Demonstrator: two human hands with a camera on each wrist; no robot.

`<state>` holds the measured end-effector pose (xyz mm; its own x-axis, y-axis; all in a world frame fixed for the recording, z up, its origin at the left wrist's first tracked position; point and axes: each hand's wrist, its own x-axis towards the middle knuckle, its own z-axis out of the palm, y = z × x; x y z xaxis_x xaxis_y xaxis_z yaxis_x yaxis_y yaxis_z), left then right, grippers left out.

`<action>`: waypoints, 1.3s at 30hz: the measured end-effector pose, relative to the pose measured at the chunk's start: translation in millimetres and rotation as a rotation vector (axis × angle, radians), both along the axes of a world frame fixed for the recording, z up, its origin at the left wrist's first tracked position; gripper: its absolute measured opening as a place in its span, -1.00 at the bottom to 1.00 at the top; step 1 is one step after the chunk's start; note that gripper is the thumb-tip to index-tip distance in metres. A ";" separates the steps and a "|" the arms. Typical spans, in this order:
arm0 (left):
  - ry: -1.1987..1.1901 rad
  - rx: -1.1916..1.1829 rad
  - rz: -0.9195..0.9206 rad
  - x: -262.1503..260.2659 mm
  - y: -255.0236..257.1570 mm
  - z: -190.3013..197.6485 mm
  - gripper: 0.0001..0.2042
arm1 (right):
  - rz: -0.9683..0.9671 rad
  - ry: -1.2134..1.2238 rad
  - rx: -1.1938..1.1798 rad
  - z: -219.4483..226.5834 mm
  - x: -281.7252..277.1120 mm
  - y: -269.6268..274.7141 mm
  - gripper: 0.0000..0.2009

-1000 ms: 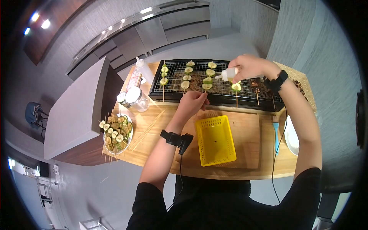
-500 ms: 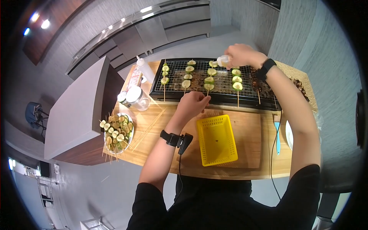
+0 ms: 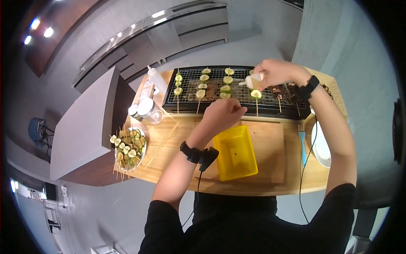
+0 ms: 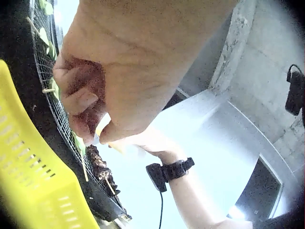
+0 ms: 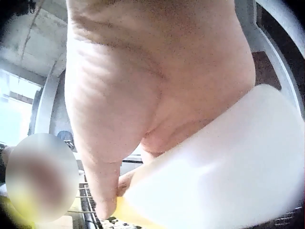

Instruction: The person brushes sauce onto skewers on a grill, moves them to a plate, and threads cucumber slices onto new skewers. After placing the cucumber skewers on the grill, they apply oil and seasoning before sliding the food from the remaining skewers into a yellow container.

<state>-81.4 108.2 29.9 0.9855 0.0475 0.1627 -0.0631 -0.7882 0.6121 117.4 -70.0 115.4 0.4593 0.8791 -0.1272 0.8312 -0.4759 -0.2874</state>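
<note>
the right hand was wrapped round the bottle, fingers and thumb on its sides, its nozzle aimed leftward above the grill. the left hand was narrow, fingers curled at the grill's near edge, thumb and forefinger slightly apart with nothing seen between them. cucumber skewers lay on the grill ahead of and either side of that hand. the basket sat just nearer the body than the left hand, the brush below the right hand.
</note>
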 end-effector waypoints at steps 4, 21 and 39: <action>0.063 0.072 -0.074 17.4 -16.9 -7.3 -0.64 | -0.120 -0.250 0.073 -1.9 21.6 -23.7 -0.50; 0.208 0.179 -0.019 56.2 -41.8 -22.2 -0.60 | -0.091 -0.216 -0.020 -2.0 36.6 -45.5 -0.56; 0.149 0.050 -0.031 56.6 -44.6 -22.8 -0.57 | -0.153 0.073 -0.126 3.3 38.1 -48.9 -0.50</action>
